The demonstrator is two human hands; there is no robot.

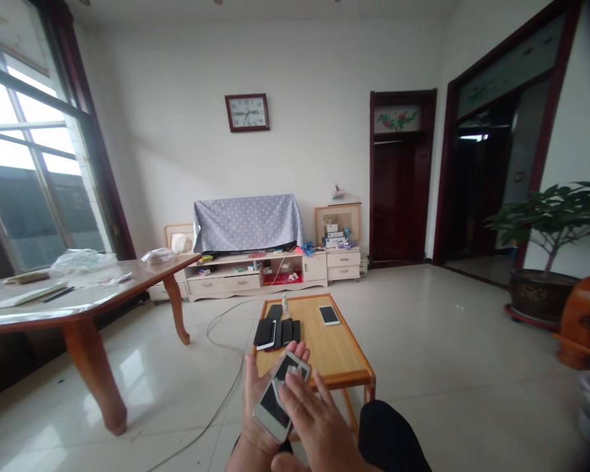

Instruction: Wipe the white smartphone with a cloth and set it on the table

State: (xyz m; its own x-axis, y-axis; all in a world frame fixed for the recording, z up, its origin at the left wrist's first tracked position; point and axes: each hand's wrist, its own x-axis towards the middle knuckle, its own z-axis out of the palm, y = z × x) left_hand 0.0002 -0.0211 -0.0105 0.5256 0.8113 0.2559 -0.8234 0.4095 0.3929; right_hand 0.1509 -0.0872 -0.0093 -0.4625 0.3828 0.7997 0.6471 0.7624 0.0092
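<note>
Free room: bare bamboo top of the low orange-framed table [337, 347], between the row of black smartphones [278, 332] and the lone white smartphone [329, 315].
In the way: grey floor cable [217, 334] left of the table; black-clad knee [388, 439] beside the right grip [319, 419].
Near edge: seemingly open, though the left grip [263, 400] and its white smartphones [274, 406] partly hide it.

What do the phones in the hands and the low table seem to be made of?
The phones look like glossy glass fronts with pale frames, perhaps metal or plastic; the frames are too small to tell. The low table looks like varnished wood or bamboo, with a golden, satin sheen and fine grain.
</note>
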